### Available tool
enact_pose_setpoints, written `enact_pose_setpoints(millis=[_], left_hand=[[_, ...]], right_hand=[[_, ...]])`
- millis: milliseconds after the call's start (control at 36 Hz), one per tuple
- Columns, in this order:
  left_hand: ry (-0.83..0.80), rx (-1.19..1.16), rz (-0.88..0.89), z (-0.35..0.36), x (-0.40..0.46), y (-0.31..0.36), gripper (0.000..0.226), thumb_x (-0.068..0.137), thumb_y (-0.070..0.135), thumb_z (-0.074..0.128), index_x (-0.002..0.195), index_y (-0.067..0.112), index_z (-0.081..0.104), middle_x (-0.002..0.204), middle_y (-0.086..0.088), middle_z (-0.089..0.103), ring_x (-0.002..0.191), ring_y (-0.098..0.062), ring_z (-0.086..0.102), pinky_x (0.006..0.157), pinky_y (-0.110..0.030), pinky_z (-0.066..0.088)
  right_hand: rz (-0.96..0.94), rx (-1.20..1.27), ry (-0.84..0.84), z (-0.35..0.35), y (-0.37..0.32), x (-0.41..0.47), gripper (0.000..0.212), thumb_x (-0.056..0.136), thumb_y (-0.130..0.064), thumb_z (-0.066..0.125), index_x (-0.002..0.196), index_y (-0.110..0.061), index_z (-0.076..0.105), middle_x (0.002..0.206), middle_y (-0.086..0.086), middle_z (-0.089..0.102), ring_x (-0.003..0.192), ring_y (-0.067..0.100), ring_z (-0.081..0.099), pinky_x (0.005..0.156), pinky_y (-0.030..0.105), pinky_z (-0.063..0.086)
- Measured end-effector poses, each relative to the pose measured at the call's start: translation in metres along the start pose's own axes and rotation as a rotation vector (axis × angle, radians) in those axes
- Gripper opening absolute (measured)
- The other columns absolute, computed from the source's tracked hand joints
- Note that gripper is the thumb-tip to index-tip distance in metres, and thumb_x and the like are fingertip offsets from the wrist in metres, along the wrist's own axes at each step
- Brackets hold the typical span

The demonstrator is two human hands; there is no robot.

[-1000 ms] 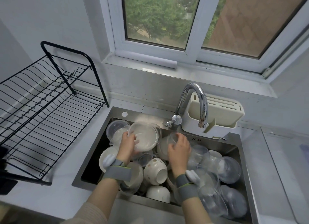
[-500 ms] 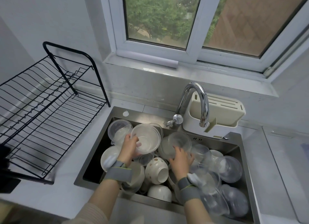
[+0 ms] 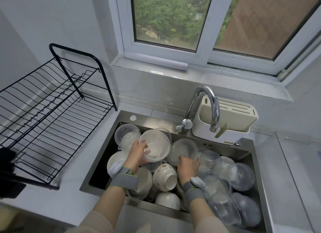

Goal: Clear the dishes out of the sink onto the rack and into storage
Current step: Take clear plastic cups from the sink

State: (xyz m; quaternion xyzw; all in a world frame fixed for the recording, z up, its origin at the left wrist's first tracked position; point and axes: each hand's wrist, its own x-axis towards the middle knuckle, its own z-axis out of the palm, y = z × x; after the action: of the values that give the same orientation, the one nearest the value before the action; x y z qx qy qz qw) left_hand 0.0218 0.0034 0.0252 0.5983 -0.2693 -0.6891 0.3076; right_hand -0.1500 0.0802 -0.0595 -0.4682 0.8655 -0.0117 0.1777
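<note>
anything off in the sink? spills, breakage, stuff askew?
No breakage or spills visible. The sink is piled haphazardly: a speckled bowl lies on its side among tilted clear containers. The left hand holds a clear tub; the right hand grips a clear lid. The rack holds no dishes.

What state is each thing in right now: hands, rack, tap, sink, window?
Left hand: grips a clear plastic bowl, lifted.
Right hand: grips a second clear bowl.
Dish rack: holds no dishes.
Tap: not running.
Sink: piled with dishes.
Window: closed.
</note>
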Motion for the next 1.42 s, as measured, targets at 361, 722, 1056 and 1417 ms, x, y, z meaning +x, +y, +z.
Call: enact_pose_setpoints(millis=[361, 722, 1056, 1417], left_hand=[[-0.004, 0.096, 0.003, 0.002, -0.007, 0.001, 0.037, 0.096, 0.007, 0.042, 0.133, 0.012, 0.042, 0.141, -0.009, 0.043, 0.087, -0.017, 0.053, 0.061, -0.029, 0.046], [0.004, 0.073, -0.007, 0.0, -0.014, 0.007, 0.041, 0.097, 0.005, 0.041, 0.138, 0.009, 0.041, 0.144, -0.011, 0.04, 0.081, -0.015, 0.05, 0.072, -0.033, 0.045], [0.005, 0.079, -0.012, 0.0, -0.016, 0.006, 0.035, 0.097, 0.006, 0.04, 0.132, 0.011, 0.043, 0.122, -0.005, 0.043, 0.078, -0.013, 0.049, 0.063, -0.029, 0.043], [0.016, 0.086, 0.009, -0.007, -0.013, -0.001, 0.025, 0.099, 0.025, 0.049, 0.121, 0.015, 0.041, 0.118, -0.009, 0.048, 0.098, -0.022, 0.051, 0.067, -0.034, 0.047]], right_hand=[[-0.095, -0.067, -0.157, 0.01, 0.001, -0.003, 0.052, 0.087, -0.015, 0.048, 0.138, -0.026, 0.043, 0.136, 0.0, 0.053, 0.129, 0.021, 0.044, 0.114, 0.038, 0.018], [-0.07, -0.074, -0.148, 0.021, 0.003, -0.014, 0.045, 0.085, -0.019, 0.049, 0.128, -0.028, 0.051, 0.129, -0.002, 0.055, 0.126, 0.017, 0.046, 0.117, 0.041, 0.008], [0.006, 0.268, 0.091, -0.008, -0.008, -0.016, 0.014, 0.076, -0.021, 0.074, 0.078, -0.016, 0.062, 0.088, 0.002, 0.067, 0.087, 0.024, 0.06, 0.072, 0.031, 0.044], [-0.058, 0.633, 0.084, -0.032, -0.025, -0.013, 0.024, 0.093, -0.018, 0.058, 0.077, -0.001, 0.065, 0.078, 0.013, 0.065, 0.076, 0.028, 0.058, 0.071, 0.038, 0.048]])
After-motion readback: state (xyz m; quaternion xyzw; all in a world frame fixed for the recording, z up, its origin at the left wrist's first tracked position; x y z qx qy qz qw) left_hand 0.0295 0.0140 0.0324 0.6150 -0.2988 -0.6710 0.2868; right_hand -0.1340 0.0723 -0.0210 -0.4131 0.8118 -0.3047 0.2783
